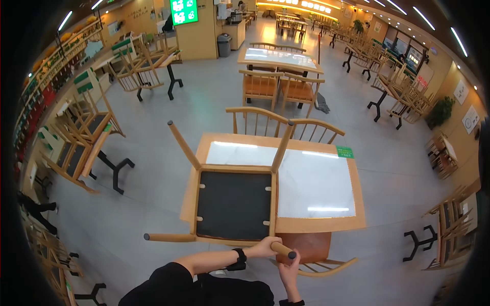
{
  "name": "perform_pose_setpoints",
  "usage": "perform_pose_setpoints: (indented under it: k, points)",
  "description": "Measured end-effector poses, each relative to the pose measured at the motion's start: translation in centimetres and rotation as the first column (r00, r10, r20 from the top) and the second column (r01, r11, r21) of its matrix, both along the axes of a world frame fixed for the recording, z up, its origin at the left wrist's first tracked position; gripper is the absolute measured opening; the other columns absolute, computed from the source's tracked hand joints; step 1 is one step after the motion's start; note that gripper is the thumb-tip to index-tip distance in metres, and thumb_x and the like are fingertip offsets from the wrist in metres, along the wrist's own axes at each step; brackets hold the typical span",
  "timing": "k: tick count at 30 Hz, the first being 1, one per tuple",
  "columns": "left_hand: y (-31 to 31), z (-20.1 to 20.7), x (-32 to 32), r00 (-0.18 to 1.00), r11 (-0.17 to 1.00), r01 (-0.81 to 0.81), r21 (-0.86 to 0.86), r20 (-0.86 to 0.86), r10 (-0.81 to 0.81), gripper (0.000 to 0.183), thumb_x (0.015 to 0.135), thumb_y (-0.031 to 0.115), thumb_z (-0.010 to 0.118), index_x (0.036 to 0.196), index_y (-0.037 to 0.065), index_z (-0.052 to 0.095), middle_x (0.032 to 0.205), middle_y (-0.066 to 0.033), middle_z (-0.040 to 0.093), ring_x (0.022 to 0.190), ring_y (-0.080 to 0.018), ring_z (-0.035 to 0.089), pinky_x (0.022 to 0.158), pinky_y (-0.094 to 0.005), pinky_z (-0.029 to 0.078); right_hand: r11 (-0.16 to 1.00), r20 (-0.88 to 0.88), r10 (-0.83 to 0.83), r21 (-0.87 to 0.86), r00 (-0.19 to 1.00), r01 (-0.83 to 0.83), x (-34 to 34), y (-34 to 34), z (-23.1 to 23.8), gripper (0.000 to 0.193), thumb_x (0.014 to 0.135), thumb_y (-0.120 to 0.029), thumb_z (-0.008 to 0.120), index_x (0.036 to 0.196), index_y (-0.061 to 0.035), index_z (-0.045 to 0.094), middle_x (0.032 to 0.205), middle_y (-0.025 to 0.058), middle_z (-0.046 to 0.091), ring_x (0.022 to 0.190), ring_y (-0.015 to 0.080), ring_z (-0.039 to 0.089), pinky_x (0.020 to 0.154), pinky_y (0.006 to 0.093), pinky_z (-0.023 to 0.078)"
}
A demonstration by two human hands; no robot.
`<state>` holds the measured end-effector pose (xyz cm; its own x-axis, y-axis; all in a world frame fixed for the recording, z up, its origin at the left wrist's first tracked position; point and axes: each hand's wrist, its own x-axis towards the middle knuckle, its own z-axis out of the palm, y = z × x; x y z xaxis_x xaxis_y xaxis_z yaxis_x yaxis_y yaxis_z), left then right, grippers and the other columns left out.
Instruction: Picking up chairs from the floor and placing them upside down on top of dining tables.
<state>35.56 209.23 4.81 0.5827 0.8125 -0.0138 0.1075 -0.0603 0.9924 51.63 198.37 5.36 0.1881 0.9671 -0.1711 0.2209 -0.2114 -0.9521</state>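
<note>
An upturned chair [235, 204] is found over the left part of the table [316, 183], its dark seat underside facing up and its four legs pointing outward and upward. Whether its weight is borne by the tabletop cannot be told. The seat is situated ahead and to the left of both hands, with its near edge reaching slightly past the table's near edge.

The near right leg [282, 248] is held by the left hand [264, 248] — fingers closed around it close to the seat corner. A dark wristband [236, 260] is worn on that arm. The right hand [289, 270] is positioned just beside it, below the same leg's dark-capped end; its fingers are partly curled about the tip, but whether a firm grip is taken cannot be told.

A brown-seated chair [309, 247] is noted upright at the table's near side, just beyond the right hand. Two spindle-backed chairs [316, 128] are placed along the far side — a green sign [345, 152] is located at the far right corner.
</note>
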Motion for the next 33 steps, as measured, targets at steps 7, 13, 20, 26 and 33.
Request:
perform_pose_setpoints:
  k: [7, 13, 20, 26, 33]
  points:
    - [0.8, 0.4, -1.3, 0.988, 0.995, 0.036, -0.092, -0.143, -0.049, 0.037, 0.076, 0.002, 0.074, 0.111, 0.001, 0.060, 0.108, -0.0094, 0.065, 0.105, -0.0202, 0.062, 0.090, -0.0334, 0.051, 0.918, -0.073, 0.262, 0.327, 0.962, -0.225, -4.0, 5.6, 9.9, 0.054, 0.075, -0.014, 0.084, 0.119, -0.0015, 0.055, 0.113, 0.0101, 0.061, 0.108, 0.0211, 0.058, 0.095, 0.0331, 0.046]
    - [-4.1, 0.7, -15.5, 0.941, 0.886, -0.290, -0.362, -0.275, 0.196, 0.041, 0.086, 0.014, 0.071, 0.124, 0.002, 0.058, 0.115, -0.0124, 0.065, 0.110, -0.0195, 0.062, 0.096, -0.0346, 0.049, 0.959, -0.176, 0.194, 0.242, 0.965, -0.149, -3.9, 7.5, 8.3, 0.016, 0.081, -0.008, 0.078, 0.081, -0.0017, 0.063, 0.075, 0.0002, 0.062, 0.073, 0.0079, 0.056, 0.067, 0.0240, 0.046]
    - [-12.8, 3.2, -29.6, 0.489, 0.479, -0.869, -0.123, -0.351, 0.798, 0.032, 0.076, 0.005, 0.074, 0.106, 0.002, 0.063, 0.108, -0.0131, 0.064, 0.116, -0.0240, 0.056, 0.093, -0.0370, 0.049, 0.943, -0.159, 0.160, 0.316, 0.974, -0.103, -4.5, 7.8, 9.9, 0.015, 0.086, -0.010, 0.072, 0.079, -0.0008, 0.062, 0.070, 0.0000, 0.060, 0.066, 0.0067, 0.055, 0.060, 0.0234, 0.044]
    - [-10.0, 8.9, -27.2, 0.422, 0.469, -0.863, -0.190, 0.242, 0.874, 0.026, 0.064, -0.011, 0.060, 0.083, 0.006, 0.055, 0.099, -0.0083, 0.060, 0.106, -0.0211, 0.054, 0.091, -0.0340, 0.042, 0.937, -0.154, 0.094, 0.348, 0.984, -0.036, -5.4, 8.3, 10.0, 0.029, 0.093, -0.013, 0.066, 0.067, -0.0066, 0.054, 0.062, -0.0040, 0.052, 0.058, 0.0047, 0.047, 0.053, 0.0227, 0.037]
    - [-11.5, 9.4, -27.2, 0.416, 0.478, -0.863, -0.162, 0.307, 0.856, 0.025, 0.061, -0.014, 0.053, 0.075, 0.007, 0.051, 0.086, -0.0040, 0.051, 0.094, -0.0200, 0.051, 0.092, -0.0332, 0.038, 0.944, -0.176, 0.111, 0.327, 0.978, -0.049, -5.9, 5.1, 11.6, 0.033, 0.093, -0.015, 0.066, 0.064, -0.0071, 0.052, 0.058, -0.0038, 0.051, 0.054, 0.0045, 0.046, 0.050, 0.0234, 0.035]
